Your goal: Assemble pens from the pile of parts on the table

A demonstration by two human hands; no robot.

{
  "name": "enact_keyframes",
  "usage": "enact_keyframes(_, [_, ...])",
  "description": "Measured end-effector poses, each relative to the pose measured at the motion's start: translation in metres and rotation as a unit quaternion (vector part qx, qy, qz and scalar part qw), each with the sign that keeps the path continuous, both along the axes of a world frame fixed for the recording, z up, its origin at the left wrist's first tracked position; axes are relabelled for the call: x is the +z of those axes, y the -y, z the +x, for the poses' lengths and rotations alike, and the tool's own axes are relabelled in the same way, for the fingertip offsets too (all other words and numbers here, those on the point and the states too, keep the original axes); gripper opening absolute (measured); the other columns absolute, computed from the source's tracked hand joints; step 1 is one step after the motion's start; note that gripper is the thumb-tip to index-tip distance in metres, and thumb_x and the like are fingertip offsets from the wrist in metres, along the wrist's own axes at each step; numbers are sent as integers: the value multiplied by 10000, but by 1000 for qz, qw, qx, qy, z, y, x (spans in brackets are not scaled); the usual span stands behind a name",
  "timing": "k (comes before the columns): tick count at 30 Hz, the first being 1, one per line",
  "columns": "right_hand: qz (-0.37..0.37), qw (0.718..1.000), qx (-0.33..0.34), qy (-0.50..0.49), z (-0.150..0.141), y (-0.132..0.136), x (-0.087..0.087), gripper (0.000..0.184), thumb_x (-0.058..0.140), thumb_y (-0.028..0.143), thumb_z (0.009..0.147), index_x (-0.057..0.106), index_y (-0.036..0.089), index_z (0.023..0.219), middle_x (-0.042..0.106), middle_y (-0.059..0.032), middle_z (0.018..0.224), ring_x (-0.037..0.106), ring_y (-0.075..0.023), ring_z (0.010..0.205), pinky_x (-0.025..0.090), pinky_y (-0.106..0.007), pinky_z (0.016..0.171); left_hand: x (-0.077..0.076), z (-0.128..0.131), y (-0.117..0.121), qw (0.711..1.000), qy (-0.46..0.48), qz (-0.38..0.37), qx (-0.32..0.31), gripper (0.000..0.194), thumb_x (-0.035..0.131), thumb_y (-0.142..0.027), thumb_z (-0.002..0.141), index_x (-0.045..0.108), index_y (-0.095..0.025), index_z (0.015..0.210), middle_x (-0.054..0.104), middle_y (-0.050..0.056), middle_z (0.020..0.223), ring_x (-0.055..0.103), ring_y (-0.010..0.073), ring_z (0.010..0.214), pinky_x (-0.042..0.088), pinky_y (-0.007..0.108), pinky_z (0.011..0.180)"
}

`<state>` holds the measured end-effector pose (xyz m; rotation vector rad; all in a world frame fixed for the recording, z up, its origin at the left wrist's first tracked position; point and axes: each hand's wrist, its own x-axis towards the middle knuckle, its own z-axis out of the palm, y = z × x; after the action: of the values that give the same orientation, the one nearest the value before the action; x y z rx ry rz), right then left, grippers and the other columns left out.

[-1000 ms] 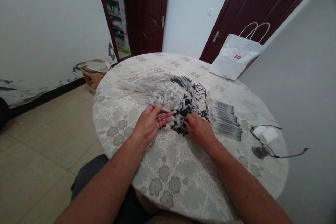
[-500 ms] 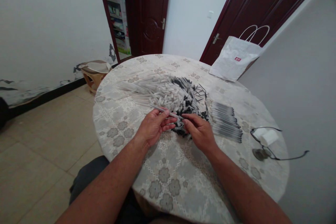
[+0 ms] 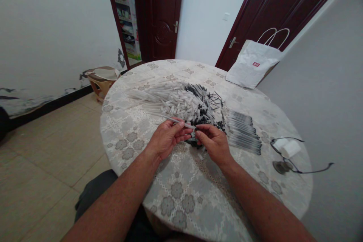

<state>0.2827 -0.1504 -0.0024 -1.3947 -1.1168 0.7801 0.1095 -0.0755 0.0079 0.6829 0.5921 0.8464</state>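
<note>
A slim translucent pen barrel [image 3: 187, 124] lies slantwise across the fingers of my left hand [image 3: 167, 138], pinched under the thumb. At the barrel's right end, my right hand [image 3: 214, 143] closes its thumb and forefinger around a small black piece, mostly hidden by the fingertips. Just beyond both hands spreads a heap of pen parts: long clear barrels [image 3: 147, 96] to the left, short whitish pieces [image 3: 184, 104] in the middle, small black pieces [image 3: 202, 111] nearer my right hand and thin dark refills [image 3: 216, 100] at the back right.
Right of the heap, black-ended pens [image 3: 244, 132] lie in a neat row. Eyeglasses [image 3: 300, 172], a white roll [image 3: 291, 149] and a small dark round object [image 3: 281, 166] sit near the right edge of the round table [image 3: 176, 166]. A white paper bag [image 3: 252, 64] stands behind.
My right fingers have drawn slightly left, closer to my left hand, and the barrel now meets them at its end. The heap and the row look the same.
</note>
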Motion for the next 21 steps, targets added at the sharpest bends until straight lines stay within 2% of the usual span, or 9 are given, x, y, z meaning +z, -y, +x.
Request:
enact_keyframes(14, [2,1000,9,6,0,0,-2,264,765,412,834,726,207,996,713,12,744,636,-123,577,551,-244,559,-3,3,1,1000,-11,19,3,264,798,-196,834,609,-158,1014,782,107,944,777,207,827,642,348,778])
enact_keyframes(17, [13,998,-5,54,2,1,-4,234,737,402,864,725,216,1006,704,6,750,637,-135,611,542,-249,574,-4,3,1,999,-33,37,5,257,816,-218,819,632,-154,986,788,115,944,778,215,827,644,336,756])
enact_keyframes(21, [51,987,-15,150,3,3,-8,184,696,375,902,725,230,1010,733,-32,904,683,-161,743,550,-262,649,-5,3,1,997,-52,50,8,271,839,-244,794,656,-144,969,792,123,930,776,217,801,646,333,733])
